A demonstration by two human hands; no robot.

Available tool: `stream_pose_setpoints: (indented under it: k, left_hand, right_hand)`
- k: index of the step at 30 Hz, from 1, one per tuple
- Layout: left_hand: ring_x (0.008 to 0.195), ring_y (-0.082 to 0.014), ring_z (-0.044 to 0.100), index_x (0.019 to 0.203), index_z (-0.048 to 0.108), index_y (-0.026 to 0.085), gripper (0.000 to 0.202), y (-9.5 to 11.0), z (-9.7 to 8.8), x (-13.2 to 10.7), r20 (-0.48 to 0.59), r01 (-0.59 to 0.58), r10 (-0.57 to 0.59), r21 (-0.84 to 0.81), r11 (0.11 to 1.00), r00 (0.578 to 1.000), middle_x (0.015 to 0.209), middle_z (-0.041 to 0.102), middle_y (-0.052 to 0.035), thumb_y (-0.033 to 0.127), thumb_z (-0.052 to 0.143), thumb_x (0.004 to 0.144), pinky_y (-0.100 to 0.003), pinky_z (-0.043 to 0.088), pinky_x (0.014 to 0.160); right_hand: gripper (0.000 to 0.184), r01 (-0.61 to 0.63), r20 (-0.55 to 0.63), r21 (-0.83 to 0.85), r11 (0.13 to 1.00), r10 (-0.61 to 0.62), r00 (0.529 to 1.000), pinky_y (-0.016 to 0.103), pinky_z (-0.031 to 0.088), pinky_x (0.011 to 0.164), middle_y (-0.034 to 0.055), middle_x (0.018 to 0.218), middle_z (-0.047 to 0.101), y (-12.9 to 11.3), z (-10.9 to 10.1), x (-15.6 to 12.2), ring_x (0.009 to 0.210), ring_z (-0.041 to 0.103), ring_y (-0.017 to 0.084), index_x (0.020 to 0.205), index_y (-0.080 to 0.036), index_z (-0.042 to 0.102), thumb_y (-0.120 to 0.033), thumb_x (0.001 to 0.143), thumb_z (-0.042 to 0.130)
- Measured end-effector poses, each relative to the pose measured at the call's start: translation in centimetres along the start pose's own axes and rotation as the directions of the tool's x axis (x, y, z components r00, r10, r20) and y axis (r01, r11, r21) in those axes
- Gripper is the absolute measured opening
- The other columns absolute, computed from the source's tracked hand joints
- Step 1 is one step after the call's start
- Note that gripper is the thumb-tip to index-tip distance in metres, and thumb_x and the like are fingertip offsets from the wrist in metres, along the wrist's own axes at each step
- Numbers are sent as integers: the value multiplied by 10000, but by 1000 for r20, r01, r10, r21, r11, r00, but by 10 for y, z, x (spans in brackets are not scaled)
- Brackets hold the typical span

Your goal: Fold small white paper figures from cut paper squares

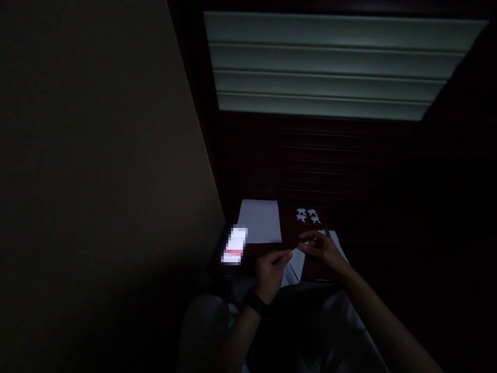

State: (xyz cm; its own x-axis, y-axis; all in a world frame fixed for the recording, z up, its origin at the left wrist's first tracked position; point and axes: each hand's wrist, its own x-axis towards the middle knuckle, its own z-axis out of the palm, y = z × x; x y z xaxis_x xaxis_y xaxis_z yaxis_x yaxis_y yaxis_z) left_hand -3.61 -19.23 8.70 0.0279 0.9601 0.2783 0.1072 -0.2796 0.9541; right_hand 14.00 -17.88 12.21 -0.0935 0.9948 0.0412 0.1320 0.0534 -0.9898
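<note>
In the head view, a white sheet of paper (295, 265) with a crease or fold line is held up between my two hands near the table's front edge. My left hand (269, 270), with a dark band at the wrist, pinches the sheet's upper left edge. The fingers of my right hand (320, 250) close on its upper corner, at the right. Several small white paper pieces (306, 215) with jagged outlines lie just beyond my hands. Dim light hides the finer detail of the fold.
A white paper stack or sheet (259, 221) lies at the table's back left. Beside it, a lit phone (234, 245) has a blurred screen. More white paper (338, 244) lies by my right hand. A wall (155, 155) borders the left; a slatted panel (330, 67) stands behind.
</note>
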Motion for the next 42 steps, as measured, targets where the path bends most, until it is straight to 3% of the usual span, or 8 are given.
stream_pose_setpoints:
  k: [4, 6, 10, 18, 24, 32, 36, 42]
  left_hand:
    - [800, -190, 652, 859, 714, 179, 177, 5, -1, -4, -12, -26, 26, 13, 1000, 1000, 857, 713, -58, 280, 584, 794, -291, 511, 732]
    - [794, -189, 652, 858, 714, 181, 175, 8, -1, -5, -8, -32, 32, 30, 999, 999, 851, 712, -58, 275, 580, 797, -290, 514, 723]
    - [783, -176, 650, 865, 716, 196, 172, 12, -2, -8, -6, -65, 66, 63, 996, 998, 840, 709, -49, 261, 566, 809, -276, 512, 718]
    - [777, -170, 639, 866, 719, 225, 174, 15, -3, -10, -39, -110, 116, 117, 987, 992, 835, 697, -38, 259, 554, 820, -270, 508, 704]
    - [785, -178, 643, 865, 719, 226, 169, 17, -2, -10, -42, -101, 106, 106, 989, 994, 839, 702, -40, 262, 563, 813, -283, 514, 715]
    - [852, -209, 652, 904, 709, 199, 203, 8, 0, -6, -129, -11, 15, 31, 999, 991, 912, 711, -62, 312, 582, 792, -328, 518, 781]
    - [840, -216, 663, 906, 706, 178, 240, -2, 1, -4, -153, 76, -79, -26, 997, 985, 902, 716, -69, 347, 594, 777, -327, 528, 762]
    - [853, -226, 663, 916, 702, 162, 261, -6, 4, -4, -136, 104, -117, -99, 990, 984, 914, 713, -84, 354, 600, 771, -337, 527, 767]
  right_hand:
    - [383, -51, 1, -36, 998, 51, 999, 231, 309, 457, -45, 498, 423, 4, 8, -3, 473, 390, 92, 565, -170, 505, -505, 630, 681]
    - [438, -54, -28, -34, 998, 54, 998, 227, 276, 439, -52, 480, 380, 8, 9, -2, 458, 343, 81, 501, -178, 439, -522, 603, 690]
    - [447, -59, -45, -9, 998, 59, 997, 223, 260, 435, -57, 477, 362, 11, 10, -1, 454, 323, 77, 492, -183, 417, -515, 594, 699]
    - [389, -69, -12, 30, 997, 70, 997, 232, 293, 454, -35, 479, 457, 2, 9, -4, 451, 380, 88, 516, -164, 513, -494, 609, 698]
    - [387, -57, -72, 47, 997, 60, 996, 240, 303, 474, -27, 494, 455, 11, 9, 3, 483, 403, 105, 519, -164, 543, -508, 645, 667]
    - [355, -8, -67, -2, 1000, 8, 998, 235, 353, 533, -10, 600, 558, 8, 20, 1, 569, 478, 123, 634, -161, 631, -510, 697, 622]
    - [402, -17, -65, -71, 997, 12, 998, 226, 296, 463, -30, 483, 478, 10, 24, -4, 469, 401, 95, 497, -155, 557, -508, 666, 644]
    - [434, -24, -130, -167, 986, 3, 992, 228, 267, 432, -32, 458, 433, 16, 26, -3, 442, 361, 95, 481, -173, 493, -535, 696, 596]
